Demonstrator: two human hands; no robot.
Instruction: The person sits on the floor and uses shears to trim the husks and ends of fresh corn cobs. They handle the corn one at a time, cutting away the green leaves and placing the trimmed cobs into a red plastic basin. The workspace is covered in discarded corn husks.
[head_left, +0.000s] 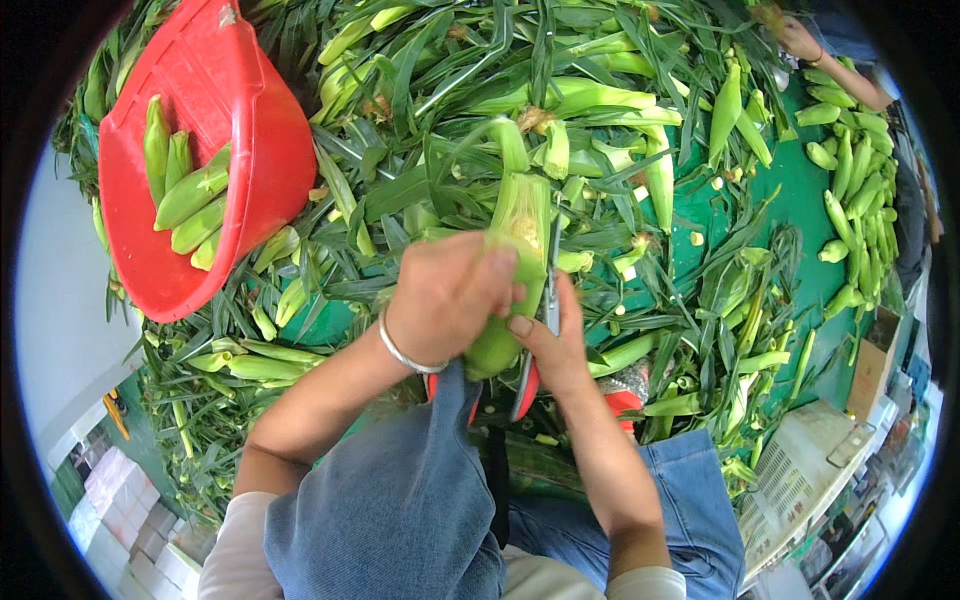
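Note:
A green ear of corn (499, 341) stands upright over my lap, its husk cut open partway up with pale yellow showing and the stalk bent at the top. My left hand (450, 292), wearing a silver bangle, is curled against the husk on the ear's left side; its fingers are blurred. On the right side, my right hand (559, 330) grips a metal-bladed cutting tool (553, 255) with a red handle, the thumb pressed on the ear. The blade points away from me alongside the corn. What exactly my left fingertips pinch is hidden.
A red plastic basin (277, 150) holding several husked-on ears (191, 195) tilts at left. Corn leaves and stalks (420, 82) cover the green floor (780, 187). More ears (862, 195) are piled at right, near another person's hand (799, 37). A pale plastic crate (802, 472) stands lower right.

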